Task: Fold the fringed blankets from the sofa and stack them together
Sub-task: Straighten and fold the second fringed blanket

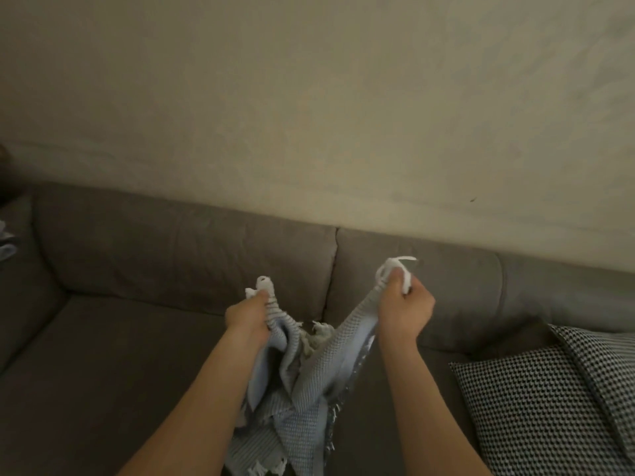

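Note:
A pale blue waffle-weave blanket (305,389) with white fringe hangs bunched between my two hands above the grey-brown sofa (137,338). My left hand (249,316) grips one fringed corner, with white tassels sticking up past the thumb. My right hand (405,307) grips another corner a little higher, white fringe looping over its knuckles. The cloth sags in folds between my forearms, and its lower fringe shows at the bottom edge of the view.
Black-and-white patterned cushions (549,407) lie on the sofa seat at the right. A bit of pale blue cloth (7,245) peeks in at the far left edge by the sofa arm. A plain beige wall (309,97) rises behind the backrest.

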`<state>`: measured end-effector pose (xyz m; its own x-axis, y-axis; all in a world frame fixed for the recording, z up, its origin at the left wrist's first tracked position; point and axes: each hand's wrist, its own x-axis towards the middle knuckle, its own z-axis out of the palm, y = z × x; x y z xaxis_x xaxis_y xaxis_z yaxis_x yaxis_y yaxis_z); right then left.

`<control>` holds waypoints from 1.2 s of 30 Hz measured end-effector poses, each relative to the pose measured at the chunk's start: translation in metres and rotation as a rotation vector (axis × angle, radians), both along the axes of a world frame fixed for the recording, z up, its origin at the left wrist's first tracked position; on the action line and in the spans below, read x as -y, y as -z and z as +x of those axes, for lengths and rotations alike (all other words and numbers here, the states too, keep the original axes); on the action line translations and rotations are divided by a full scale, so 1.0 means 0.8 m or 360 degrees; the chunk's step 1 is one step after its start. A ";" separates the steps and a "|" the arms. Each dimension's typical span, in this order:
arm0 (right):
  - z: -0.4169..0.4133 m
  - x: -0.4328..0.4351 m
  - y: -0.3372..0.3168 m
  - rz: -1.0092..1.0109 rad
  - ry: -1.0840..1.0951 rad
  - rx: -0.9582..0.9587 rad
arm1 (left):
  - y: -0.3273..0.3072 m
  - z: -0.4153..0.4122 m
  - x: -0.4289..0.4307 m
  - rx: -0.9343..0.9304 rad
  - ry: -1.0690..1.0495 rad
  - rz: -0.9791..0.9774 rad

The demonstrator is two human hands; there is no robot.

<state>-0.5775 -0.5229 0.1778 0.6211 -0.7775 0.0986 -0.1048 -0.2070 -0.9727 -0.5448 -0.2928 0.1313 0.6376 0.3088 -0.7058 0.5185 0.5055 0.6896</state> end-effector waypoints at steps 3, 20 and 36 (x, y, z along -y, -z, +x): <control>-0.001 -0.022 0.015 -0.0026 -0.0334 -0.0178 | -0.012 -0.002 0.019 -0.0007 0.0196 -0.0033; 0.013 -0.051 0.044 -0.0111 -0.1214 -0.0334 | -0.034 -0.011 0.031 0.0457 0.1077 0.0223; 0.012 -0.076 0.034 -0.0828 -0.0974 -0.0108 | -0.062 -0.021 0.065 0.0569 0.0840 0.0139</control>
<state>-0.5681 -0.4621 0.1510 0.9396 -0.1620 0.3014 0.1188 -0.6716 -0.7313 -0.5618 -0.3446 0.1808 0.9106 -0.0642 -0.4083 0.4130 0.1795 0.8929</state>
